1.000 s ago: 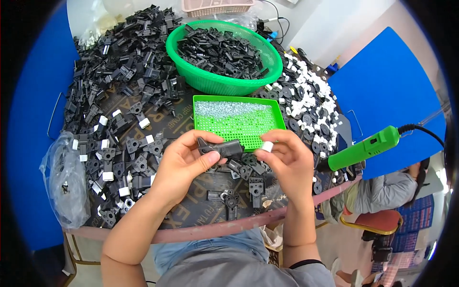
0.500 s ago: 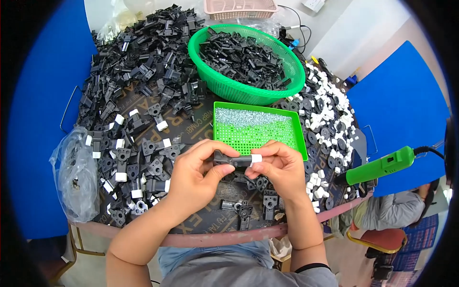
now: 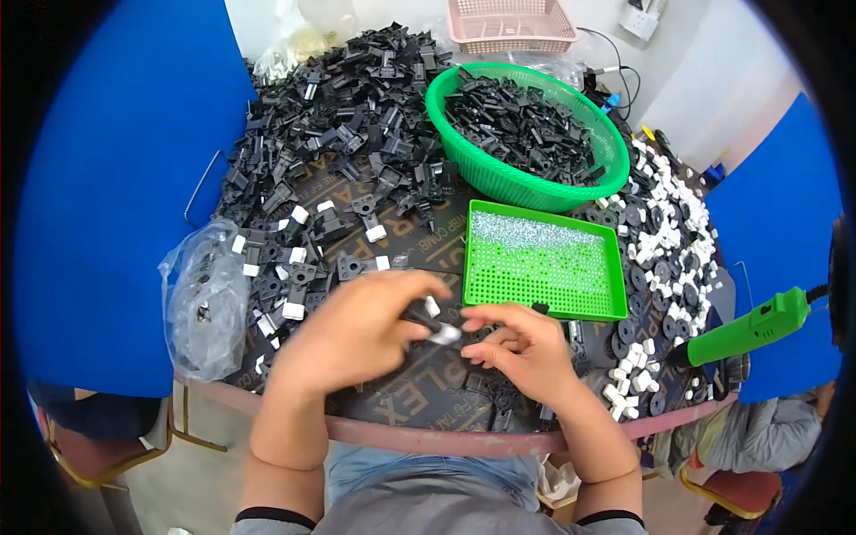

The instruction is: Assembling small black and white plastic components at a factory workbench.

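Note:
My left hand (image 3: pixel 357 334) grips a small black plastic part with a white cap (image 3: pixel 435 325) above the near edge of the round table. My right hand (image 3: pixel 517 349) sits just to the right of it, fingers curled over loose black parts on the table, fingertips close to the white cap. Whether it holds anything is hidden. A flat green perforated tray (image 3: pixel 542 260) lies just beyond my hands. Behind that stands a round green basket (image 3: pixel 446 120) full of black parts.
A big heap of black plastic parts (image 3: pixel 339 107) covers the far left of the table, some with white caps (image 3: pixel 294 267). White caps and black discs (image 3: pixel 660 241) lie at right. A green electric screwdriver (image 3: pixel 749 325) hangs at right. A clear plastic bag (image 3: pixel 205 308) droops at left. A pink basket (image 3: pixel 510 22) stands behind.
My hands have dropped closer to the table's near edge. The left hand has turned over the black part; the right hand has let go of its end and lowered onto the table.

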`<state>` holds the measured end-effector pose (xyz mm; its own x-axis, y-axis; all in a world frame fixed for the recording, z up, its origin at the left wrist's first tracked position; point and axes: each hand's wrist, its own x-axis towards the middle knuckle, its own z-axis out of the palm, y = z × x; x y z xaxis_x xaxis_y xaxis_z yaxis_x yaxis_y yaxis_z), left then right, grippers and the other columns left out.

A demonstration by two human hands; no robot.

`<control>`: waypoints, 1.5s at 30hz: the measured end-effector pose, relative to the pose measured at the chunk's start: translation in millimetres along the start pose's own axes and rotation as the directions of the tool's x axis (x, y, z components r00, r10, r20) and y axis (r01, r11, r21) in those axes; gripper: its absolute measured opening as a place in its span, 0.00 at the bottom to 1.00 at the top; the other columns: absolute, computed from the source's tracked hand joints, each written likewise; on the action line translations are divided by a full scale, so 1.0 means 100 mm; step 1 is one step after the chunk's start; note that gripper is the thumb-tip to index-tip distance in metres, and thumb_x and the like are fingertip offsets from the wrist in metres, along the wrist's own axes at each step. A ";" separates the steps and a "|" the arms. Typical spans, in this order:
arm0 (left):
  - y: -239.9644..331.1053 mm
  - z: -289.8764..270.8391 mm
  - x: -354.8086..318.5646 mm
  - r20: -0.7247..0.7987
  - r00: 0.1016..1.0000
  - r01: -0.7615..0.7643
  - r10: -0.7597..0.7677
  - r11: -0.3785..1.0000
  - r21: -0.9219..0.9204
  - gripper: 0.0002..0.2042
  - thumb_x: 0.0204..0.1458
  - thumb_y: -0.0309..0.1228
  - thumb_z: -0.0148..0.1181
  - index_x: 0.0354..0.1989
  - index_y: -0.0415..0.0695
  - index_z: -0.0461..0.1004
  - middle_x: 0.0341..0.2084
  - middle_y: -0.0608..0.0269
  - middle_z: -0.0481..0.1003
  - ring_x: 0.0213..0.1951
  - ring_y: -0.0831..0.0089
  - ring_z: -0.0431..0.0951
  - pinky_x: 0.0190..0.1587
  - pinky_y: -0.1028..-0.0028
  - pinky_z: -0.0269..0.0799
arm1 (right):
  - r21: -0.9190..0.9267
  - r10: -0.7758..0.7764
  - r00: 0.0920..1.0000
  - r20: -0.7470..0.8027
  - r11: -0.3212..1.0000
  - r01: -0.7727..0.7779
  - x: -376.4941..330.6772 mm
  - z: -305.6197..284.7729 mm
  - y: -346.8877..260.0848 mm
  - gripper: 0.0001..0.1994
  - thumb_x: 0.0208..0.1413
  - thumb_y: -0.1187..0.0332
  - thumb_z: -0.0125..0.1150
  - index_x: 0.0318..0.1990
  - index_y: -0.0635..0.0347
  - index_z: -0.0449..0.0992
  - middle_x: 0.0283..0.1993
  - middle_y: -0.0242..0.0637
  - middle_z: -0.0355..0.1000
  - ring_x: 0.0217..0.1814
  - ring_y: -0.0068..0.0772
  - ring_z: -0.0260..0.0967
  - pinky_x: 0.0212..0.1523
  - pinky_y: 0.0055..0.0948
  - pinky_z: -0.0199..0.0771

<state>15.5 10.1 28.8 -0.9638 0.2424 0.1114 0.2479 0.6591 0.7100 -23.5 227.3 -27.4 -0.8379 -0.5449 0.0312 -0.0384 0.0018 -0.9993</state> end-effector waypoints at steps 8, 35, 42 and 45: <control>-0.39 -0.29 0.17 -0.279 0.933 0.317 -0.228 0.887 0.334 0.24 0.43 0.37 0.66 0.49 0.39 0.70 0.42 0.49 0.70 0.48 0.54 0.69 0.51 0.65 0.65 | -0.601 0.052 0.995 0.084 0.799 0.009 -0.09 -0.48 -0.22 0.08 0.45 0.67 0.68 0.27 0.62 0.77 0.20 0.39 0.72 0.21 0.29 0.69 0.24 0.26 0.69; -0.11 0.22 0.59 -0.255 0.948 -0.024 -0.191 0.755 -0.655 0.17 0.56 0.26 0.50 0.54 0.42 0.63 0.33 0.65 0.74 0.39 0.76 0.75 0.35 0.80 0.68 | 0.293 -0.268 0.919 -0.288 0.889 0.351 -0.12 -0.27 -0.20 0.11 0.50 0.83 0.56 0.39 0.61 0.64 0.32 0.34 0.68 0.34 0.24 0.70 0.34 0.21 0.72; 0.15 0.77 0.34 -0.137 0.958 -0.026 -0.250 0.399 -0.917 0.15 0.55 0.21 0.43 0.51 0.44 0.55 0.54 0.43 0.63 0.51 0.59 0.72 0.48 0.69 0.73 | 0.344 -0.085 0.964 -0.250 0.923 0.171 -0.05 -0.06 0.03 0.12 0.54 0.79 0.57 0.41 0.59 0.61 0.37 0.40 0.74 0.36 0.26 0.73 0.33 0.19 0.70; 0.09 0.77 0.27 -0.094 0.987 -0.048 -0.127 0.327 -0.944 0.17 0.55 0.19 0.49 0.51 0.42 0.55 0.51 0.51 0.66 0.53 0.69 0.67 0.56 0.69 0.62 | 0.346 -0.047 0.961 -0.272 0.927 0.143 0.00 -0.09 0.06 0.10 0.54 0.79 0.58 0.41 0.61 0.66 0.34 0.39 0.74 0.33 0.23 0.72 0.30 0.18 0.69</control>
<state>-0.7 76.9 -15.4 -0.9924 0.0890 0.0852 0.0338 -0.4677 0.8832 -28.7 234.6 -33.3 -0.9516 -0.2960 0.0826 0.0333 -0.3664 -0.9299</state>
